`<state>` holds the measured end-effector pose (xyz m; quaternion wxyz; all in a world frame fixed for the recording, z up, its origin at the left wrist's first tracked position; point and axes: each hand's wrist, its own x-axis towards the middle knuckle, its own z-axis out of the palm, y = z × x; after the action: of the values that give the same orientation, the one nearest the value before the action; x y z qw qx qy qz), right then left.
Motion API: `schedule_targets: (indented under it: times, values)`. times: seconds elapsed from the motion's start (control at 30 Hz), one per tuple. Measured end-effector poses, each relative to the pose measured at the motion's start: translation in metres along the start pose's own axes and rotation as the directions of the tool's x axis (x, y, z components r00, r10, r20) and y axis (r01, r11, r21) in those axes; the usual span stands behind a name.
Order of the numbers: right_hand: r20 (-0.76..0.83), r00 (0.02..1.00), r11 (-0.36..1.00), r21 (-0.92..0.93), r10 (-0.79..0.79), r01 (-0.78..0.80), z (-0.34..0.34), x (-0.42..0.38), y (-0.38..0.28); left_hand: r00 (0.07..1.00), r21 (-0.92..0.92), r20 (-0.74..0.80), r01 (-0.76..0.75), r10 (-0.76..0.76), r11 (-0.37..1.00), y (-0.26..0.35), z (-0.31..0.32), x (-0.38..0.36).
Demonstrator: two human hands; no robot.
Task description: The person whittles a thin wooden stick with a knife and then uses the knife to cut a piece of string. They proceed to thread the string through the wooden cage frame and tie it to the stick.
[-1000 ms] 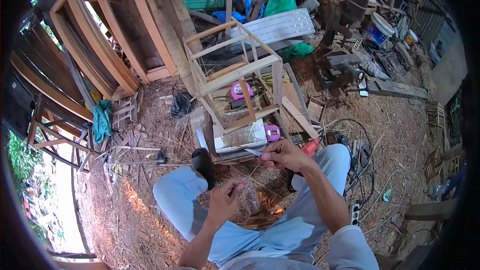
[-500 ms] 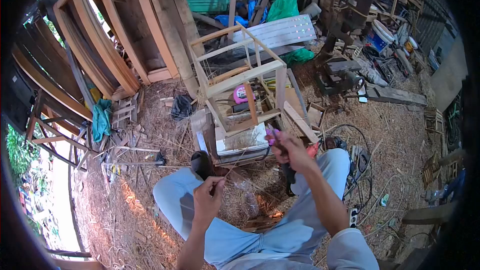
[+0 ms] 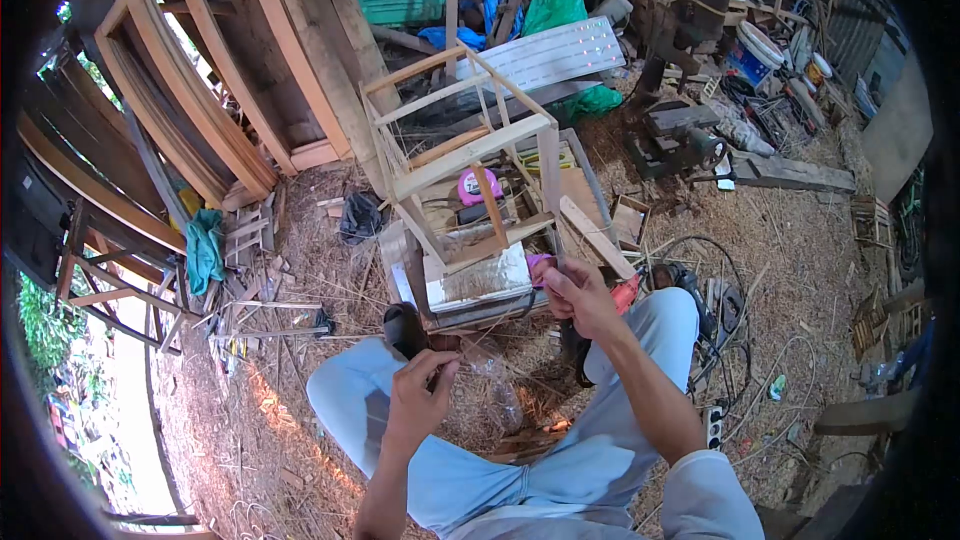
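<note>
My left hand [image 3: 420,395] is closed in a pinch above my left knee, on what looks like a thin pale strip [image 3: 462,354]; its far end is hard to make out. My right hand [image 3: 585,300] is closed around a narrow tool that looks like a knife [image 3: 558,242], its greyish tip pointing up. Just left of that hand is a purple object [image 3: 541,270], partly covered. Ahead, a wooden frame [image 3: 470,158] stands tilted on a low bench with a whitish worn block [image 3: 480,283]. A pink tape measure [image 3: 480,186] lies inside the frame's outline.
A red power tool [image 3: 625,294] and black cables lie beside my right knee, near a power strip [image 3: 713,427]. Wooden door frames [image 3: 170,90] lean at the left. A heavy dark machine [image 3: 680,140] stands at the right. Shavings cover the ground [image 3: 790,290].
My right hand has turned, and the tool in it now points more upright. My left hand has shifted slightly right. The camera view has moved a little.
</note>
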<state>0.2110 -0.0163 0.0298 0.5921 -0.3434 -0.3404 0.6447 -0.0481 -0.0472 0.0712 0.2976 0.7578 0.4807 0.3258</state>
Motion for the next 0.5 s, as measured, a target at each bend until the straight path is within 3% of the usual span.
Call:
schedule_targets:
  times: [0.13, 0.23, 0.3, 0.43, 0.5]
  values:
    - [0.103, 0.992, 0.989, 0.135, -0.071, 0.057, -0.007, 0.000, 0.000, 1.000, -0.010, -0.001, -0.003, 0.003, 1.000, 0.010, 0.000, 0.014]
    - [0.016, 0.991, 0.990, 0.029, -0.136, 0.136, -0.003, 0.000, -0.004, 0.994, -0.034, 0.007, 0.112, -0.112, 0.993, 0.017, 0.001, 0.025]
    - [0.000, 0.993, 0.989, 0.080, -0.122, 0.121, -0.006, 0.003, -0.008, 0.998, -0.021, 0.013, -0.059, 0.060, 0.998, 0.016, 0.002, 0.030]
    - [-0.076, 0.997, 0.990, 0.138, -0.031, 0.042, -0.014, 0.017, -0.007, 0.977, -0.041, 0.023, -0.210, 0.211, 0.977, 0.006, 0.011, 0.049]
    - [-0.101, 0.993, 0.991, 0.118, -0.054, 0.066, -0.020, 0.032, -0.001, 0.953, 0.089, 0.019, -0.304, 0.304, 0.949, 0.000, 0.013, 0.064]
